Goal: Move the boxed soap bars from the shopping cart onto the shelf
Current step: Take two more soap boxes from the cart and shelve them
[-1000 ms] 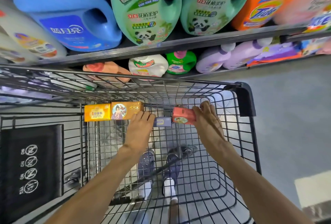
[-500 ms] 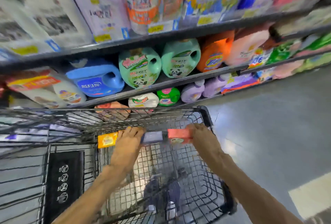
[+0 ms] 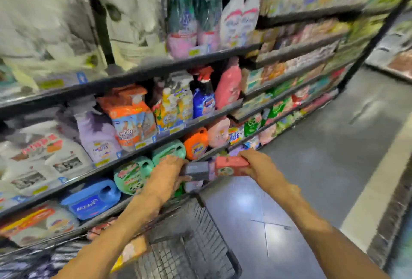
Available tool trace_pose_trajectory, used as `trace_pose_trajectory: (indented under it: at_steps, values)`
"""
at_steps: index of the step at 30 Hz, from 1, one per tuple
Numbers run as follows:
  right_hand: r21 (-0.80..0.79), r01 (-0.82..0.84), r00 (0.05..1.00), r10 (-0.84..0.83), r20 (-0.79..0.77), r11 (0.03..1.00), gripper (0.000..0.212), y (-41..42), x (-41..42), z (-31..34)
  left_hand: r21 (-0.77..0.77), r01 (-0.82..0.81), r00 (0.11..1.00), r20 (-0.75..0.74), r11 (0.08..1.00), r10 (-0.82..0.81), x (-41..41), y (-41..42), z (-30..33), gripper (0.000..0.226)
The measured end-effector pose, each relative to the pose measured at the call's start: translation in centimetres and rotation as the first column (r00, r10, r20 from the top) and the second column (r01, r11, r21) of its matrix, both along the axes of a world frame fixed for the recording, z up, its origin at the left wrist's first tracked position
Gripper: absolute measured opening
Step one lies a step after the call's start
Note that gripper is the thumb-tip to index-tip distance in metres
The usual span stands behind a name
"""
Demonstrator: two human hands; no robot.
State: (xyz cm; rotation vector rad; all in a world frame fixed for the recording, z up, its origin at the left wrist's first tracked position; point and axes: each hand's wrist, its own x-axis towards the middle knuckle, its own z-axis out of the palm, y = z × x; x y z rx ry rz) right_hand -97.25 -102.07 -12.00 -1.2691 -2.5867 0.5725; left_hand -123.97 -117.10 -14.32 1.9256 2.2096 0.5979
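Observation:
I hold a row of boxed soap bars pressed between both hands, above the cart's far corner. My left hand (image 3: 166, 178) grips the left end, on a grey-purple soap box (image 3: 197, 169). My right hand (image 3: 258, 166) clamps the right end, on a red soap box (image 3: 230, 165). A second purple box (image 3: 193, 186) shows just below. A yellow-orange soap box (image 3: 133, 250) lies under my left forearm in the black wire shopping cart (image 3: 196, 240). The shelf with small boxed goods (image 3: 289, 75) runs at the right. The picture is blurred.
Shelves in front carry detergent jugs: green (image 3: 133, 175), blue (image 3: 93, 198), orange (image 3: 196, 146). Bags of powder (image 3: 131, 115) sit one level higher. A grey aisle floor (image 3: 323, 167) opens to the right, with another rack at the far right edge.
My view has swung up and to the right, from the cart to the shelves. Both hands lifted the row of boxes out of the cart. One yellow box stays in the cart.

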Motion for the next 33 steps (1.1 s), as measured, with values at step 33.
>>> trace_pose_trajectory:
  at_steps: [33]
  values:
    - [0.28,0.347,0.937,-0.344,-0.061,0.895,0.036,25.1,52.1,18.6,0.259,0.515,0.857,-0.134,0.817,-0.497,45.3,39.2,19.1,0.032]
